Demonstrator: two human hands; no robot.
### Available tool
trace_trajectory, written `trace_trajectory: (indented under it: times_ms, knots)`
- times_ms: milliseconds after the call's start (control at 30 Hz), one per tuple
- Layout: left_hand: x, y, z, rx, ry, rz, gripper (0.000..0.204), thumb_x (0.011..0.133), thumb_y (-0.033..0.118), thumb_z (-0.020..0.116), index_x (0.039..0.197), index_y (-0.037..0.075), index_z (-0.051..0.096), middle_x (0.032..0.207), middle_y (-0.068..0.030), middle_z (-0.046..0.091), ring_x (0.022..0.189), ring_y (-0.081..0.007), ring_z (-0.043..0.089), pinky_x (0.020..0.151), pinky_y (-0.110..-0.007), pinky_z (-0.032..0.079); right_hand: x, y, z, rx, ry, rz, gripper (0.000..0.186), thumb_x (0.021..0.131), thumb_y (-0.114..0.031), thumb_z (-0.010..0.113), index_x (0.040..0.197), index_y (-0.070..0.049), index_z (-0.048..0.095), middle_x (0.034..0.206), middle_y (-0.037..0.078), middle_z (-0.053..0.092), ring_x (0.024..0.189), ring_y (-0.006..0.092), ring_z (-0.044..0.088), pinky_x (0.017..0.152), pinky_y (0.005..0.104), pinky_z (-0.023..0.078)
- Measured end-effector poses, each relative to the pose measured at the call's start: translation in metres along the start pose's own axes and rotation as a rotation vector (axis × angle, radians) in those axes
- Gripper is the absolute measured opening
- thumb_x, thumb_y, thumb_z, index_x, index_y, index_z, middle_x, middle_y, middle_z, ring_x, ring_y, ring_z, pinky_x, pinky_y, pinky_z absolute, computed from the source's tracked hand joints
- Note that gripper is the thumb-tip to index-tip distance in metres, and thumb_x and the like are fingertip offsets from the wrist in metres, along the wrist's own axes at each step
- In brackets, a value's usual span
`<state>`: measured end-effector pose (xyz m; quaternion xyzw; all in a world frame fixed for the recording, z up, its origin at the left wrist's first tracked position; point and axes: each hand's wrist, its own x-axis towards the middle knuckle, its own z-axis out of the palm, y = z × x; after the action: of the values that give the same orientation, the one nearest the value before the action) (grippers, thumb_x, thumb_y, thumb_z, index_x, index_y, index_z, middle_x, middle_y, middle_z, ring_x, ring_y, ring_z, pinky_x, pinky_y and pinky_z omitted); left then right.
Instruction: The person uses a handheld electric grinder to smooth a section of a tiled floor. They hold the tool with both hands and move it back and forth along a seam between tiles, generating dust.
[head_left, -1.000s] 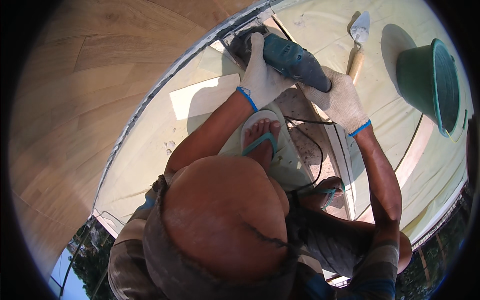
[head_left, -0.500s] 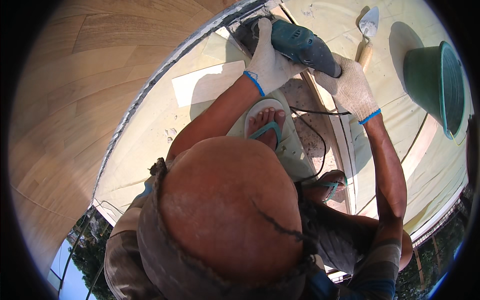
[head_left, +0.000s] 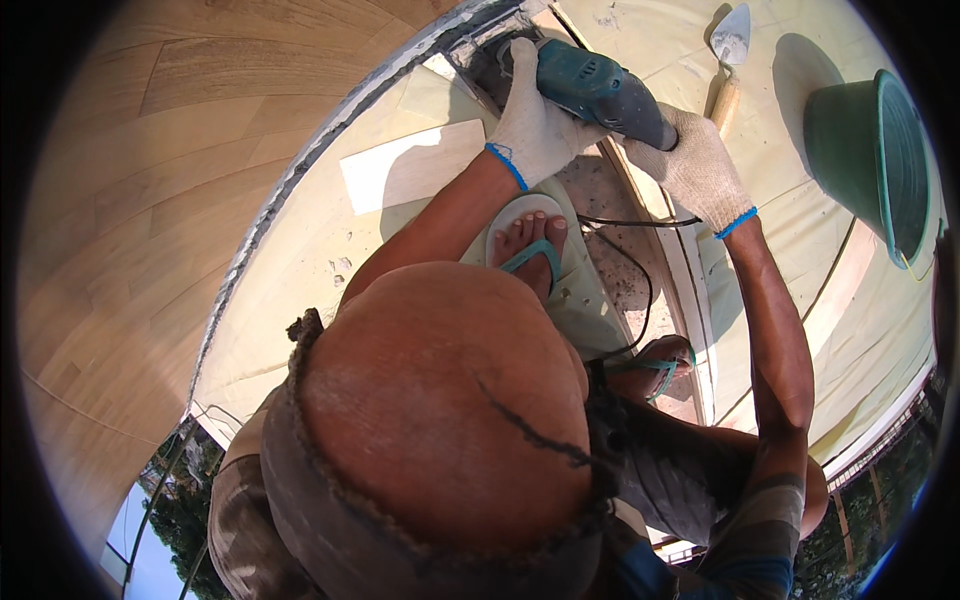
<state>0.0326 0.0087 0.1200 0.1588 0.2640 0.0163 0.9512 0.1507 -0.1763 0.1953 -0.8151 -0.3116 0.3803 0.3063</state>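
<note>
My left hand (head_left: 540, 125), in a pale knit glove with a blue cuff, is closed around the front part of a dark green and black power tool (head_left: 590, 80). Its thumb lies up beside the tool's front. My right hand (head_left: 695, 165), gloved alike, is wrapped around the tapered dark rear end. The tool lies at a slant over a narrow grey trough (head_left: 600, 200) edged with wooden strips. Its working tip is lost in shadow, so I cannot tell its exact kind. A black cord (head_left: 645, 265) loops below my hands.
A pointing trowel (head_left: 730, 40) with a wooden handle lies at the upper right, near a green bucket (head_left: 850, 140). A pale board (head_left: 405, 165) rests on yellowish sheeting (head_left: 300, 240) at left. Beyond is a wood-plank surface (head_left: 150, 200). My sandalled foot (head_left: 525, 245) stands beside the trough.
The view has shifted slightly, so the bucket and trowel sit a little higher. Both hands keep the same hold on the power tool.
</note>
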Motion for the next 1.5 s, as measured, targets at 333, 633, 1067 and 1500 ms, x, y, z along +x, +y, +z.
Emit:
trace_trajectory:
  times_ms: [333,633,1067,1500]
  knots:
    - [0.002,0.0,-0.009,-0.045,0.016,-0.034,0.094,0.101,0.092,0.038,0.149,0.014,0.057,0.15,-0.0138,0.064,0.143,-0.0335,0.059,0.123,-0.058,0.049,-0.003,0.011,0.012,0.02,0.046,-0.029,0.048,0.093,-0.033,0.08,0.13,-0.004,0.075,0.103,0.022,0.08,0.099,0.0352,0.078,0.093,0.0441,0.06]
    - [-0.016,-0.009,-0.019,0.105,0.078,-0.122,0.092,0.102,0.091,0.043,0.152,0.016,0.056,0.148,-0.0101,0.065,0.138,-0.0297,0.063,0.116,-0.052,0.053,-0.034,0.034,0.064,0.303,0.164,-0.02,0.046,0.091,-0.036,0.084,0.12,-0.001,0.077,0.099,0.025,0.078,0.095,0.0448,0.078,0.085,0.0472,0.062]
    - [-0.009,-0.002,-0.011,0.041,0.089,-0.167,0.092,0.106,0.087,0.037,0.161,0.016,0.051,0.156,-0.0115,0.061,0.144,-0.0314,0.059,0.122,-0.053,0.048,-0.024,0.038,0.034,0.201,0.025,-0.025,0.043,0.092,-0.028,0.083,0.126,-0.003,0.077,0.092,0.018,0.079,0.084,0.029,0.078,0.082,0.0422,0.061]
    - [-0.002,-0.007,-0.003,0.022,0.107,-0.149,0.094,0.105,0.09,0.033,0.155,0.013,0.054,0.152,-0.0135,0.062,0.142,-0.0332,0.059,0.118,-0.054,0.051,-0.012,0.016,0.005,0.022,-0.069,0.025,0.049,0.086,-0.038,0.082,0.118,-0.001,0.076,0.106,0.027,0.078,0.104,0.0491,0.075,0.092,0.0514,0.06]
